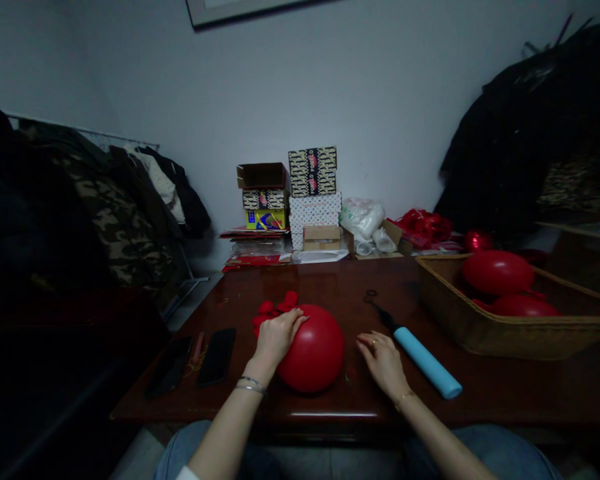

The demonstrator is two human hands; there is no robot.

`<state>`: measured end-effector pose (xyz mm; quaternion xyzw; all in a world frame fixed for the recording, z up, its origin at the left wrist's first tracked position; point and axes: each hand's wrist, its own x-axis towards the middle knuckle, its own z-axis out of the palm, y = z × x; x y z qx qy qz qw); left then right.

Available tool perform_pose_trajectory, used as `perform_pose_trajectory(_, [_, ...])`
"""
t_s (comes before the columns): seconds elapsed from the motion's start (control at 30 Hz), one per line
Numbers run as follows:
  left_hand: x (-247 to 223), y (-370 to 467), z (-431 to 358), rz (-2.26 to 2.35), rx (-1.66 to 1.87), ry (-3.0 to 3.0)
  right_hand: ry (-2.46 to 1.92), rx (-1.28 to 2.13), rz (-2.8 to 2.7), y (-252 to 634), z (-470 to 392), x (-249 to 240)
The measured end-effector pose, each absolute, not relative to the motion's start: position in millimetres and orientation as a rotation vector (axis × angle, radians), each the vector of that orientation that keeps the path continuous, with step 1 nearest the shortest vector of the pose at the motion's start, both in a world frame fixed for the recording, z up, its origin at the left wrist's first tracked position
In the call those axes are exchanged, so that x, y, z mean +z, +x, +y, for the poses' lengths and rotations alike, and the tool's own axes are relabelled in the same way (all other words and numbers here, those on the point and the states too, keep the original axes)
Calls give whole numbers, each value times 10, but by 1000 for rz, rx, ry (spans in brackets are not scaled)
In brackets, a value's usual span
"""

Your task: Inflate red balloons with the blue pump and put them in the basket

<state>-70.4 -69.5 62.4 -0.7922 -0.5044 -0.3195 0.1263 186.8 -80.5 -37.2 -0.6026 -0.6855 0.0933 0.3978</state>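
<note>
A round, inflated red balloon (316,353) sits on the dark wooden table in front of me. My left hand (280,333) grips it at its upper left, fingers bent over the surface; whether the balloon's neck is under them is hidden. Just behind that hand lies a small heap of limp red balloons (267,309). To the right of the balloon and apart from it, my right hand (383,360) hovers over or rests on the table, loosely curved and holding nothing. Beside it lies a light blue hand pump (425,360) with a black nozzle. Small scissors (370,297) lie beyond the nozzle.
A wicker basket (500,337) with two inflated red balloons stands at the right. Two dark phones (217,357) lie at the left. Boxes (314,213), plastic bags (364,217) and red shiny material (423,227) line the back. Clothes hang on both sides.
</note>
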Motion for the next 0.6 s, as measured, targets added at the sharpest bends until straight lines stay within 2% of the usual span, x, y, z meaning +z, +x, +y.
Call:
perform_pose_trajectory(0.23, [633, -684, -699, -1510, -919, -2333, -1601, 158, -1905, 1821, -985, -769])
perform_pose_trajectory(0.6, [590, -680, -707, -1483, -978, -2339, -1489, 143, -1950, 1785, -916, -873])
